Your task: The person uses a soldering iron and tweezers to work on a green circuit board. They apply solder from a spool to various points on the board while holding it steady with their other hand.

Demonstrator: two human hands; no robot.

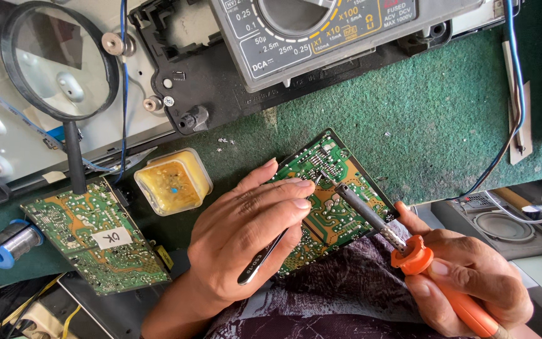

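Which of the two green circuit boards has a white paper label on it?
The left board, lying below the magnifier. The other board, under the hands, carries no label; the soldering iron touches it.

Green circuit board point(330, 194): glossy lacquered laminate, bright solder points. Soldering iron point(409, 251): dull grey metal shaft, smooth orange plastic handle. Tweezers point(265, 260): polished dark metal. Bench mat point(434, 119): rough green felt-like cloth. Flux tub point(174, 182): translucent yellowed plastic. Multimeter point(321, 31): matt grey plastic casing.
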